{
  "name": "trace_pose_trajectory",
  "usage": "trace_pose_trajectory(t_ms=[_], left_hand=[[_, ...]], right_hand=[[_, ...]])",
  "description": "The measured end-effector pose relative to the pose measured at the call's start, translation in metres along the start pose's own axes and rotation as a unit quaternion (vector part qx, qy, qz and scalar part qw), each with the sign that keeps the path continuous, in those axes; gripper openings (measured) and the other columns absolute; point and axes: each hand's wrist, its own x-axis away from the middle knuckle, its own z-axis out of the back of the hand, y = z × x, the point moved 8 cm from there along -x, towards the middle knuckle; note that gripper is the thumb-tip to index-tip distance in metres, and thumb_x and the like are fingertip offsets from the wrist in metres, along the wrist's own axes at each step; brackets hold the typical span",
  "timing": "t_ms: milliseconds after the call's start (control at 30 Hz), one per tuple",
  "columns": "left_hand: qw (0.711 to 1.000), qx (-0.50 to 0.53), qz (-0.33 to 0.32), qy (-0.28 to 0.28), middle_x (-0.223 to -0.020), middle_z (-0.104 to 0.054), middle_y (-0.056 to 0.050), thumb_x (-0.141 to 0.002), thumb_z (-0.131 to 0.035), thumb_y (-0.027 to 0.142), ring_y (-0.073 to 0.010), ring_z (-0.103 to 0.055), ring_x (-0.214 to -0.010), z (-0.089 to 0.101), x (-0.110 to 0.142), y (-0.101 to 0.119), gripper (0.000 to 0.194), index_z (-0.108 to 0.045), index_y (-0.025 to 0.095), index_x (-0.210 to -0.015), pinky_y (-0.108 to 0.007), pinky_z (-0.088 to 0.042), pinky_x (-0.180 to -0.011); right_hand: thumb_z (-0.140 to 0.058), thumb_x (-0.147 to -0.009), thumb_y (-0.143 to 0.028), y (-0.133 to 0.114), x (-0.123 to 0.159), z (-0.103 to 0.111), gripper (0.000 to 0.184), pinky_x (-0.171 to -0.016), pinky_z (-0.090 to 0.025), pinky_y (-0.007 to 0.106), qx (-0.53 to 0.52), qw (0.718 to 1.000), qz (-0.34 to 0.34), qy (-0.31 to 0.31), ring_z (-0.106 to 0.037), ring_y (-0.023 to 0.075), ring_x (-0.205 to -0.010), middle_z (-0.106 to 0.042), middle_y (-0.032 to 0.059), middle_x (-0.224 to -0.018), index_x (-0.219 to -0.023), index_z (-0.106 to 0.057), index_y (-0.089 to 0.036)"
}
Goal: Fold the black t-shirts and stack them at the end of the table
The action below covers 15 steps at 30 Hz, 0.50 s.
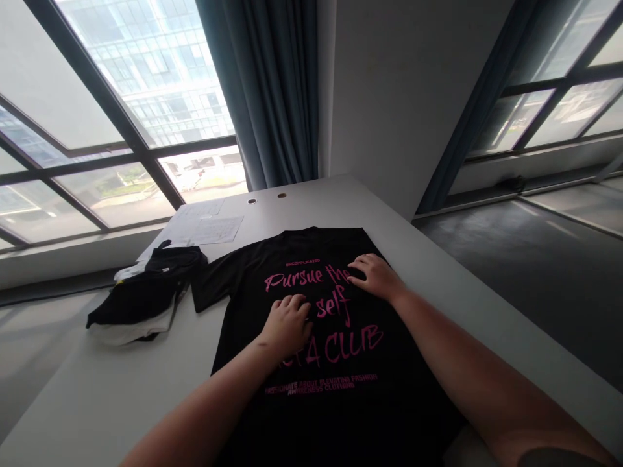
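Note:
A black T-shirt (335,363) with pink lettering lies spread flat on the white table (121,389), one sleeve sticking out to the left. My left hand (288,325) rests palm down on the print near the shirt's middle, fingers curled slightly and lying on the cloth. My right hand (376,275) lies flat on the upper right part of the print, fingers stretched out toward the left. Neither hand holds anything.
A heap of black and white garments (146,298) sits at the table's left edge. Sheets of paper (207,227) lie at the far end near two cable holes. Windows, a curtain (272,97) and a wall stand behind; the floor drops off right.

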Motion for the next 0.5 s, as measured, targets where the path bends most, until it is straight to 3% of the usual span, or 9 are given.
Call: trace_pose_trajectory(t_ms=[133, 233, 367, 433, 500], left_hand=[[0.999, 0.007, 0.033, 0.014, -0.143, -0.060, -0.017, -0.100, -0.050, 0.039, -0.0345, -0.055, -0.129, -0.007, -0.096, 0.022, 0.041, -0.066, 0.020, -0.132, -0.052, -0.043, -0.109], [0.995, 0.036, 0.095, 0.024, -0.149, -0.056, -0.021, -0.100, -0.047, 0.036, -0.0363, -0.051, -0.135, -0.029, -0.139, 0.026, 0.046, -0.062, 0.016, -0.139, -0.054, -0.043, -0.110], [0.988, 0.060, 0.118, 0.074, -0.163, -0.042, -0.019, -0.101, -0.047, 0.037, -0.0361, -0.035, -0.151, -0.055, -0.150, 0.028, 0.057, -0.049, 0.016, -0.154, -0.058, -0.026, -0.124], [0.989, 0.065, 0.112, 0.077, -0.166, -0.039, -0.017, -0.102, -0.047, 0.042, -0.0358, -0.030, -0.154, -0.062, -0.147, 0.027, 0.059, -0.048, 0.017, -0.156, -0.058, -0.020, -0.127], [0.991, 0.065, 0.098, 0.069, -0.167, -0.037, -0.014, -0.102, -0.048, 0.044, -0.0358, -0.028, -0.155, -0.063, -0.144, 0.028, 0.060, -0.048, 0.020, -0.157, -0.059, -0.019, -0.127]], right_hand=[[-0.061, -0.097, -0.034, -0.010, -0.013, -0.008, 0.028, -0.092, -0.052, 0.036, 0.060, 0.993, -0.096, -0.029, -0.066, 0.0275, -0.103, -0.072, 0.0123, -0.112, -0.118, -0.074, -0.020], [-0.056, -0.097, -0.024, -0.004, -0.015, -0.012, 0.020, -0.085, -0.052, 0.033, 0.051, 0.990, -0.134, -0.016, -0.068, 0.0258, -0.098, -0.072, 0.0126, -0.108, -0.107, -0.074, -0.019], [-0.054, -0.094, -0.022, 0.035, -0.010, -0.003, 0.020, -0.087, -0.053, 0.034, -0.057, 0.978, -0.188, 0.070, -0.069, 0.0249, -0.097, -0.075, 0.0098, -0.105, -0.105, -0.071, -0.021], [-0.054, -0.092, -0.027, 0.072, -0.004, 0.002, 0.020, -0.088, -0.055, 0.036, -0.142, 0.953, -0.236, 0.125, -0.070, 0.0247, -0.094, -0.076, 0.0076, -0.099, -0.102, -0.071, -0.022], [-0.053, -0.090, -0.036, 0.113, 0.003, 0.001, 0.022, -0.083, -0.057, 0.036, -0.235, 0.911, -0.290, 0.174, -0.069, 0.0243, -0.088, -0.075, 0.0055, -0.091, -0.097, -0.069, -0.022]])
